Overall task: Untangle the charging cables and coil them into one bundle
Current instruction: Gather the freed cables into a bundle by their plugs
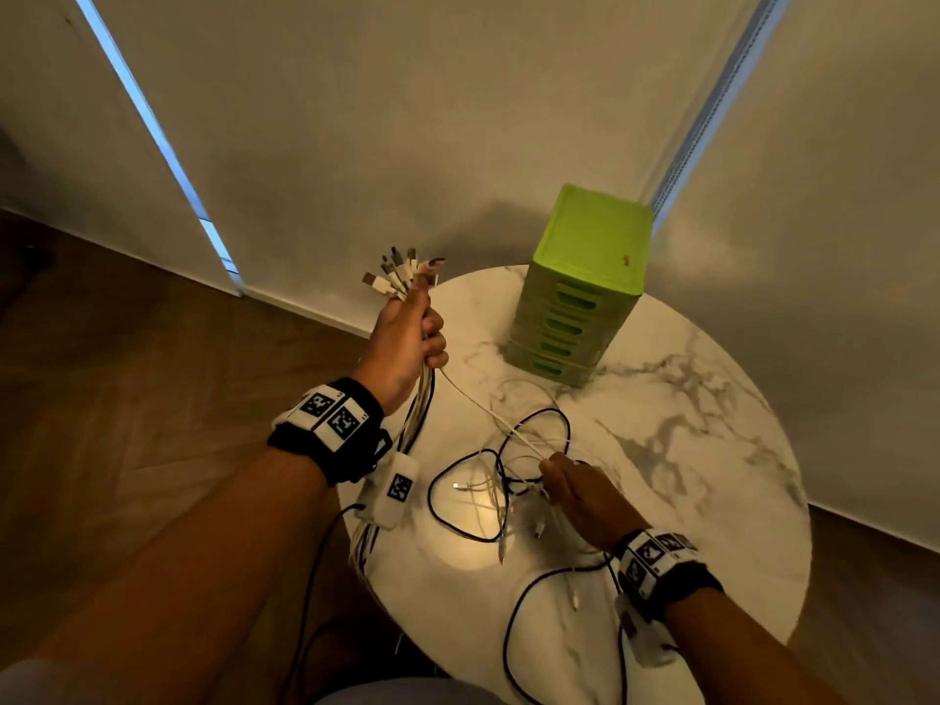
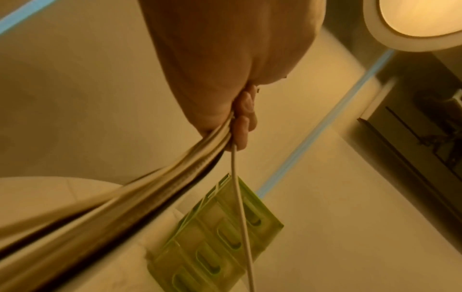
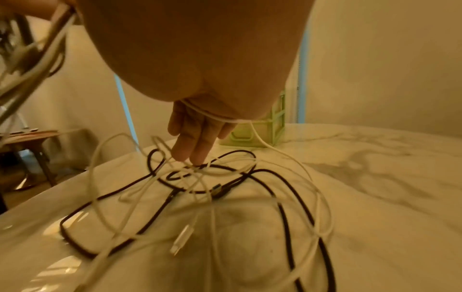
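Observation:
My left hand (image 1: 407,338) is raised over the table's left edge and grips a bundle of white and black charging cables (image 1: 414,414). Their USB plugs (image 1: 394,272) fan out above the fist. In the left wrist view the fingers (image 2: 243,122) curl round the bundle (image 2: 175,168). One white cable (image 1: 488,409) runs taut from that fist down to my right hand (image 1: 575,491). It crosses the right palm (image 3: 217,116), while the fingers (image 3: 192,146) point down onto a loose tangle of black and white cables (image 1: 488,491) lying on the table.
The round white marble table (image 1: 686,450) carries a green plastic drawer unit (image 1: 585,277) at its far side. Cable ends trail toward the near edge. Wooden floor lies to the left, pale walls stand behind, and a small wooden side table (image 3: 32,136) is off to the left.

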Available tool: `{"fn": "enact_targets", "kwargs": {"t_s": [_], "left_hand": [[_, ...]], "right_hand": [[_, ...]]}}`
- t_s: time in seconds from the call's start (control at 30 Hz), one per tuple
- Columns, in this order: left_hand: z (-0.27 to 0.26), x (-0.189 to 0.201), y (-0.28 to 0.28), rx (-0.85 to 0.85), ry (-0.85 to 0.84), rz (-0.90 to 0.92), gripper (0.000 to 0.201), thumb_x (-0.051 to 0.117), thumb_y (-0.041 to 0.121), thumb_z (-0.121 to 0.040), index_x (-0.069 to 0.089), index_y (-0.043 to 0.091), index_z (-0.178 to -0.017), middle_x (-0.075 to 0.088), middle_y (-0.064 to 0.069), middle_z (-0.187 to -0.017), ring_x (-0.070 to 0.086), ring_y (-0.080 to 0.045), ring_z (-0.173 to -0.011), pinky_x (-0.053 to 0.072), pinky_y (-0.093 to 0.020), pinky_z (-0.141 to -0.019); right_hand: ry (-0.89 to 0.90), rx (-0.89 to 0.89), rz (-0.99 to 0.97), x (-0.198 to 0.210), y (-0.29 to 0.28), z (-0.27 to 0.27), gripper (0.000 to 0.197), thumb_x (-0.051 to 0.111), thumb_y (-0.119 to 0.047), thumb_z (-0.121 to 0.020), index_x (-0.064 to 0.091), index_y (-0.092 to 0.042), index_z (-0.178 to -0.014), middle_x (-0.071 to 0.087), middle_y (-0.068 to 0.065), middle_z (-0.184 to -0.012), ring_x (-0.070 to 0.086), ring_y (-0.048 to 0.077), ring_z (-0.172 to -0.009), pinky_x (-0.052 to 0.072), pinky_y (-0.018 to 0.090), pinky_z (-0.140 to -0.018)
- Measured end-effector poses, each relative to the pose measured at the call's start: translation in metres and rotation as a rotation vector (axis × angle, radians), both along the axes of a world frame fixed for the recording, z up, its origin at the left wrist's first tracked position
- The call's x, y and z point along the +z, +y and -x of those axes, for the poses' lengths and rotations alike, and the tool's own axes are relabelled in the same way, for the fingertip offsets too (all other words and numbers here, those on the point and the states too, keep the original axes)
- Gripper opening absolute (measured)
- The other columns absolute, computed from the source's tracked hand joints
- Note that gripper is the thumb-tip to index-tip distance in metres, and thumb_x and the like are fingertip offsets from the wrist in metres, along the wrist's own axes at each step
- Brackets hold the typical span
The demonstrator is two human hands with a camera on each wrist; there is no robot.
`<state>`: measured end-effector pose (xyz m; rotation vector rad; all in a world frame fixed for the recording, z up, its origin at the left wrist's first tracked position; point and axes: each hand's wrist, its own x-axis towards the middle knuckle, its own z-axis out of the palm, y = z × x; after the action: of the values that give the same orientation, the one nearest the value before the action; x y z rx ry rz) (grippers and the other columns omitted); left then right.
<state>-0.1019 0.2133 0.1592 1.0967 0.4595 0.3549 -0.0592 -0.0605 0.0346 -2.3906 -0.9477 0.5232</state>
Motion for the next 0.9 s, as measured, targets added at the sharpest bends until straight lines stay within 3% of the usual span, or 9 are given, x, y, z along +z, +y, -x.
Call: {"fn": "enact_targets", "kwargs": {"t_s": [0.07, 0.17, 0.23, 0.33, 0.43, 0.53, 0.6, 0.77, 0.9], "left_hand": [[0.001, 0.003, 0.006, 0.027, 0.006, -0.01, 0.039, 0.041, 0.05, -0.104, 0.043, 0.023, -0.075, 0.033, 0.006, -0.058, 0.025, -0.008, -0.045, 0.024, -0.023, -0.045], [0.003, 0.0, 0.003, 0.003, 0.032, -0.071, 0.043, 0.038, 0.051, -0.105, 0.044, 0.021, -0.075, 0.041, 0.004, -0.058, 0.029, -0.009, -0.046, 0.024, -0.025, -0.047], [0.004, -0.004, -0.009, -0.036, 0.098, -0.15, 0.046, 0.037, 0.054, -0.104, 0.045, 0.019, -0.074, 0.047, 0.002, -0.059, 0.033, -0.01, -0.047, 0.027, -0.027, -0.049], [0.003, -0.009, -0.031, -0.136, 0.211, -0.27, 0.054, 0.032, 0.058, -0.103, 0.052, 0.017, -0.074, 0.053, -0.005, -0.066, 0.036, -0.014, -0.05, 0.03, -0.03, -0.053], [-0.001, -0.015, -0.045, -0.209, 0.291, -0.369, 0.06, 0.029, 0.058, -0.104, 0.058, 0.014, -0.077, 0.049, -0.009, -0.066, 0.04, -0.02, -0.057, 0.032, -0.032, -0.056], [-0.006, -0.01, -0.049, -0.196, 0.242, -0.248, 0.053, 0.034, 0.052, -0.106, 0.059, 0.016, -0.077, 0.053, -0.008, -0.071, 0.046, -0.022, -0.064, 0.035, -0.032, -0.06], [-0.01, -0.002, -0.047, -0.162, 0.188, -0.1, 0.047, 0.035, 0.048, -0.106, 0.055, 0.016, -0.078, 0.055, -0.001, -0.072, 0.044, -0.014, -0.059, 0.031, -0.028, -0.055], [-0.019, 0.017, -0.035, -0.046, 0.011, 0.072, 0.044, 0.035, 0.049, -0.106, 0.043, 0.02, -0.074, 0.046, 0.005, -0.061, 0.052, -0.015, -0.052, 0.042, -0.024, -0.051], [-0.021, 0.037, -0.007, 0.011, -0.061, 0.127, 0.043, 0.035, 0.054, -0.104, 0.041, 0.024, -0.073, 0.032, 0.01, -0.054, 0.029, -0.006, -0.041, 0.029, -0.02, -0.043]], "right_hand": [[-0.017, -0.028, 0.1, 0.003, 0.0, -0.013, 0.044, 0.026, -0.053, -0.105, 0.055, -0.022, -0.092, 0.067, 0.003, -0.078, 0.064, 0.03, -0.079, 0.04, 0.036, -0.07], [-0.057, -0.145, 0.099, 0.016, 0.012, -0.025, 0.052, 0.022, -0.06, -0.1, 0.054, -0.02, -0.095, 0.069, 0.013, -0.082, 0.065, 0.038, -0.082, 0.047, 0.043, -0.071], [-0.047, -0.268, -0.059, 0.035, 0.032, -0.025, 0.043, 0.027, -0.055, -0.103, 0.051, -0.024, -0.084, 0.065, 0.007, -0.076, 0.062, 0.031, -0.075, 0.044, 0.04, -0.068], [-0.083, -0.279, -0.316, 0.072, 0.069, -0.012, 0.035, 0.035, -0.038, -0.108, 0.045, -0.03, -0.076, 0.052, -0.008, -0.068, 0.05, 0.005, -0.062, 0.032, 0.034, -0.061], [-0.118, -0.18, -0.411, 0.095, 0.094, 0.008, 0.032, 0.031, -0.043, -0.108, 0.057, -0.027, -0.097, 0.062, -0.005, -0.08, 0.058, 0.012, -0.072, 0.046, 0.037, -0.066], [-0.158, -0.074, -0.337, 0.099, 0.098, 0.018, 0.03, 0.03, -0.042, -0.109, 0.054, -0.026, -0.119, 0.069, 0.001, -0.089, 0.065, 0.025, -0.081, 0.048, 0.04, -0.067], [-0.12, -0.005, -0.289, 0.097, 0.095, 0.022, 0.032, 0.028, -0.047, -0.108, 0.051, -0.025, -0.107, 0.069, 0.006, -0.085, 0.064, 0.029, -0.078, 0.047, 0.042, -0.066], [0.106, 0.101, -0.23, 0.068, 0.071, 0.022, 0.046, 0.022, -0.057, -0.104, 0.051, -0.028, -0.085, 0.056, -0.01, -0.066, 0.054, 0.013, -0.065, 0.048, 0.039, -0.07], [0.266, 0.073, -0.081, 0.026, 0.032, 0.016, 0.068, 0.021, -0.071, -0.097, 0.063, -0.02, -0.085, 0.065, -0.004, -0.076, 0.062, 0.016, -0.074, 0.05, 0.038, -0.08]]}}
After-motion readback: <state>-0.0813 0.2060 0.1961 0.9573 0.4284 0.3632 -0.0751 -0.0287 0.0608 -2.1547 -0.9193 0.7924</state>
